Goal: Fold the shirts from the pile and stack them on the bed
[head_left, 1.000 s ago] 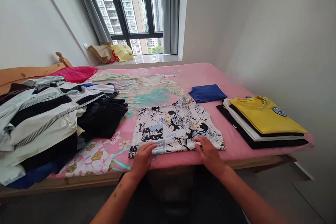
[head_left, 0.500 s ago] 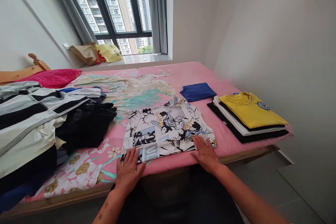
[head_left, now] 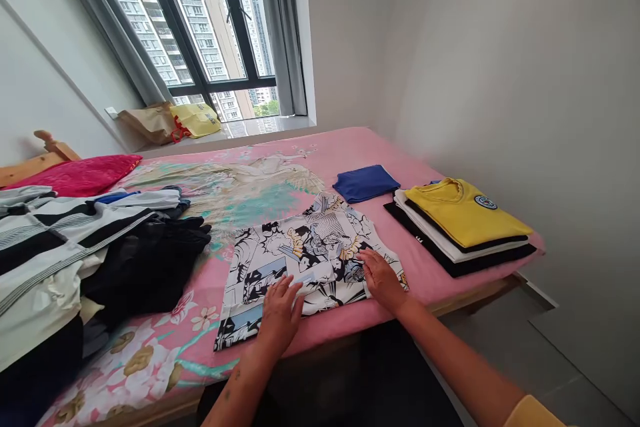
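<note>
White comic-print shirt mostly flat, your left hand and right hand over its near side, fingers loosely spread, contact unclear.

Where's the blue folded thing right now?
The folded blue cloth lies on the pink bed sheet in the head view, right of centre, just left of the stack topped by the yellow shirt.

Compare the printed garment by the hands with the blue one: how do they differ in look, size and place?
The printed garment has a black-and-white comic pattern with blue and yellow patches; the blue garment looks plain. The printed garment covers more of the bedding; the blue garment is a small, compact shape. The left hand and right hand are at the printed garment, none at the blue garment. Both lie flat on the bedding.
</note>
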Demonstrator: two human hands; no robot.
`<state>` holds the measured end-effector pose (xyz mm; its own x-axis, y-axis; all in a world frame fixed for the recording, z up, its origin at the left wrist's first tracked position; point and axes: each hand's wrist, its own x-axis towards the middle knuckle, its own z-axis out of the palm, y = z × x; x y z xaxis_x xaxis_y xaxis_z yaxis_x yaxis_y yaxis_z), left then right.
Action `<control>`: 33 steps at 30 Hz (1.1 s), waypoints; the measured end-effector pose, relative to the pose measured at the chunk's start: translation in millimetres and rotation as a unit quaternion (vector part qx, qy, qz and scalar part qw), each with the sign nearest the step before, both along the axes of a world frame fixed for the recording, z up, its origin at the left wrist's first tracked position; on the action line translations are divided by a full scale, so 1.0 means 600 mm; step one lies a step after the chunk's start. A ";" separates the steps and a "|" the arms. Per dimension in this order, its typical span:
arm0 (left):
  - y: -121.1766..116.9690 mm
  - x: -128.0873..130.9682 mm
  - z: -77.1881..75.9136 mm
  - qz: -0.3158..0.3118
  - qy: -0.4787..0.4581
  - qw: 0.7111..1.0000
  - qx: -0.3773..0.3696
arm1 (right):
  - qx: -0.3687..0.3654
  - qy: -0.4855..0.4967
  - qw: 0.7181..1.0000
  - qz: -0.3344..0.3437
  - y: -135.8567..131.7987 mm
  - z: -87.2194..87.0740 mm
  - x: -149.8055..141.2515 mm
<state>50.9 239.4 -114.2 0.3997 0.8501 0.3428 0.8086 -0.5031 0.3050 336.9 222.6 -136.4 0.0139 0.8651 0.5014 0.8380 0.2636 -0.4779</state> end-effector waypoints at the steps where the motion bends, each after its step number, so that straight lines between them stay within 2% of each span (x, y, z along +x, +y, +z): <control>1: 0.013 0.023 0.002 -0.016 -0.010 1.000 -0.003 | 0.001 0.003 1.000 -0.004 0.008 -0.010 0.000; 6: 0.088 0.122 -0.004 -0.045 -0.006 0.997 -0.063 | -0.001 -0.006 0.999 -0.035 0.023 -0.058 -0.001; 9: 0.128 0.164 -0.012 -0.047 0.011 0.995 -0.092 | -0.002 0.000 0.999 -0.042 0.021 -0.060 -0.002; 12: 0.157 0.188 -0.012 -0.049 0.024 0.991 -0.118 | -0.003 0.003 0.999 -0.040 0.020 -0.053 -0.003; 19: 0.196 0.194 0.006 -0.064 0.066 0.979 -0.180 | -0.002 0.005 0.999 -0.052 0.023 -0.052 -0.003; 24: 0.212 0.183 0.008 -0.075 0.061 0.978 -0.187 | 0.003 0.005 0.998 -0.056 0.022 -0.051 -0.003; 28: 0.210 0.166 -0.009 -0.073 0.016 0.984 -0.164 | 0.003 0.004 0.998 -0.059 0.020 -0.049 -0.005; 33: 0.196 0.154 -0.046 -0.041 -0.055 0.992 -0.102 | 0.004 0.004 0.998 -0.065 0.021 -0.055 -0.002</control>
